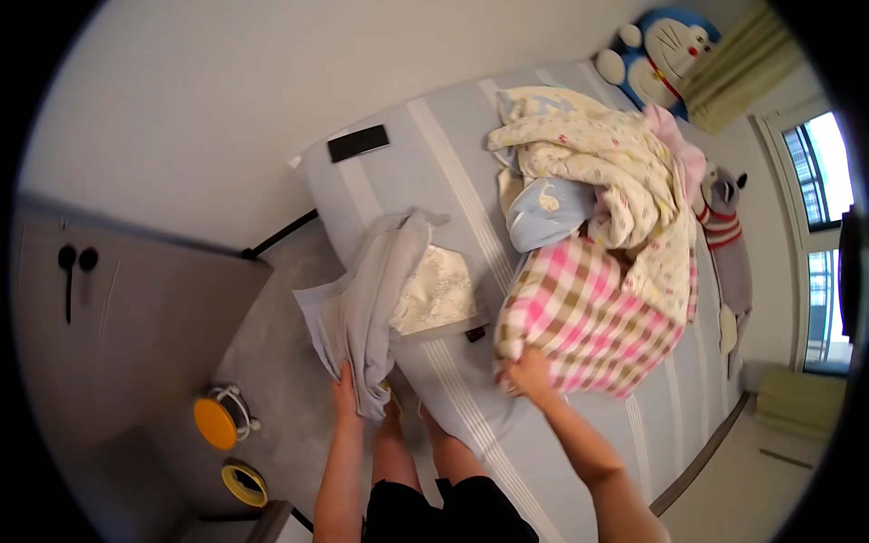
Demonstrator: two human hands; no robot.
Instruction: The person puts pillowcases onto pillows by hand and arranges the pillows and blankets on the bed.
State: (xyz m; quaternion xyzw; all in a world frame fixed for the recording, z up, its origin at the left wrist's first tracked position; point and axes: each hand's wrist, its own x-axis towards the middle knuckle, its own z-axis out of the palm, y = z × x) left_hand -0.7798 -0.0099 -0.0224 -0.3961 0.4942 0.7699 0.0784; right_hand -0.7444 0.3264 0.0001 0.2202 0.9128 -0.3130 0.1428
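My left hand [345,395] is closed on the lower edge of a grey cloth [385,271], which hangs partly over the bed's near edge. A shiny cream-coloured piece of fabric [437,290] lies against this cloth. In my right hand [528,371] I grip the near corner of a pink, brown and white checked blanket [588,317]. Its far side runs under a crumpled cream patterned quilt [579,136]. A blue cloth item with a white motif [550,214] rests beside the quilt. My fingertips are partly hidden in the fabric on both sides.
The bed [453,172] has a striped blue-grey sheet. A flat black rectangular object [358,143] and a small black item [475,334] lie on it. Plush toys, one blue [665,59] and one grey [729,244], sit along the far side. An orange-topped stool [215,423] stands on the floor.
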